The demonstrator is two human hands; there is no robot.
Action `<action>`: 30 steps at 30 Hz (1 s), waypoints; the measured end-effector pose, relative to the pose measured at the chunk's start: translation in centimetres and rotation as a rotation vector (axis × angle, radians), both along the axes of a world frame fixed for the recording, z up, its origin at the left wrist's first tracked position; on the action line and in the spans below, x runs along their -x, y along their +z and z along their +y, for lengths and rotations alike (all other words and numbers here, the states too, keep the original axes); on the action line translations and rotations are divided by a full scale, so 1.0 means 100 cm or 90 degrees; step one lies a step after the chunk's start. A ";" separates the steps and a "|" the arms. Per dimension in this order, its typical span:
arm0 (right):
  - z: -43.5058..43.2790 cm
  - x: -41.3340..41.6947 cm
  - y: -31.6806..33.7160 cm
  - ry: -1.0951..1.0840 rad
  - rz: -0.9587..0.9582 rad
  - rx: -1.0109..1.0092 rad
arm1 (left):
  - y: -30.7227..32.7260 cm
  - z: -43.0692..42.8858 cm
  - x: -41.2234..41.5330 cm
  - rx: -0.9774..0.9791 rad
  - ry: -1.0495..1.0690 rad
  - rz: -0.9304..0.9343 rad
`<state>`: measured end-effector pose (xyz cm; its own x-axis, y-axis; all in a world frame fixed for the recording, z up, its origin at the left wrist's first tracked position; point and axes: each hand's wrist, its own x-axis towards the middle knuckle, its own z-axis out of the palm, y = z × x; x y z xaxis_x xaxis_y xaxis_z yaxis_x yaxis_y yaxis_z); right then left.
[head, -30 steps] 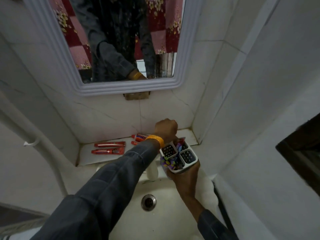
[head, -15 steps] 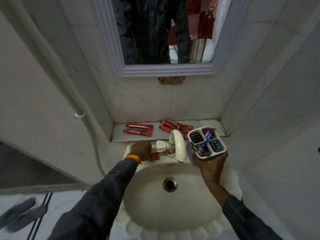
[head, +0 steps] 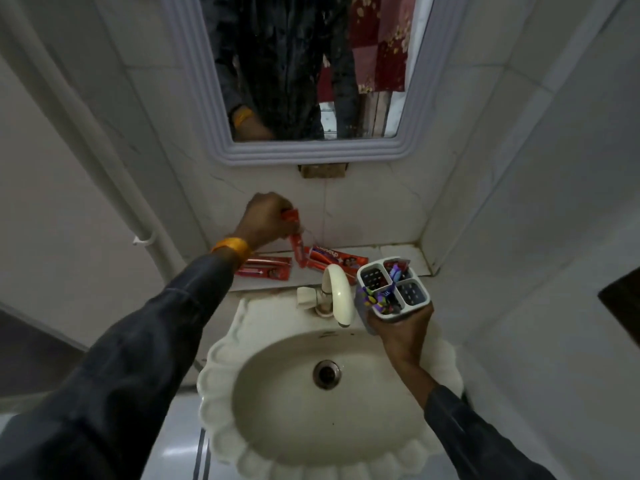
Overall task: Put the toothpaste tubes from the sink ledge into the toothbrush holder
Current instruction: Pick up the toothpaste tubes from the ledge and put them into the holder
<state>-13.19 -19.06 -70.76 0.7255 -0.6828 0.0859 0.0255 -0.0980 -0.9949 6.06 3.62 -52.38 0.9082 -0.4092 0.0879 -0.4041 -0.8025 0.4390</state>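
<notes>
My left hand (head: 266,216) is closed around a small red toothpaste tube (head: 297,242), which hangs nearly upright from my fingers above the sink ledge (head: 398,252), its lower end just over the tubes lying there. My right hand (head: 401,327) is wrapped around the base of the toothbrush holder (head: 393,289), holding it up over the right rim of the basin (head: 221,372), to the right of the tap (head: 337,292).

On the ledge I count a larger red tube (head: 334,259) lying crosswise in the middle and two slim red tubes (head: 266,268) side by side to its left, partly behind my left wrist. The holder has four compartments: the near-left one is stuffed with something purple, the far-right one shows a red end that may be a tube already in, and the far-left and near-right ones look free.

I judge these tubes to be light and soft-walled, with glossy skin that could slip under a loose pinch. They will bend if squeezed mid-body, so I would take each near its stiffer cap end or crimped tail, gently. The one in hand looks held at its top, which suits a straight drop into a free slot. The holder seems light but top-heavy in my palm, so I would keep it level as a tube goes in.
</notes>
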 end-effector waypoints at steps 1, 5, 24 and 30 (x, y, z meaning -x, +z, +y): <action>0.000 0.000 0.000 0.000 0.002 -0.001 | 0.011 -0.012 -0.001 0.052 -0.023 -0.001; 0.001 0.000 0.002 -0.011 0.019 -0.002 | 0.030 -0.073 0.007 0.162 -0.128 -0.005; -0.004 -0.001 -0.006 -0.020 0.027 0.007 | -0.028 -0.175 0.038 -0.027 -0.230 -0.003; -0.004 0.000 -0.006 -0.022 0.040 0.019 | -0.034 -0.158 0.024 -0.016 -0.193 0.023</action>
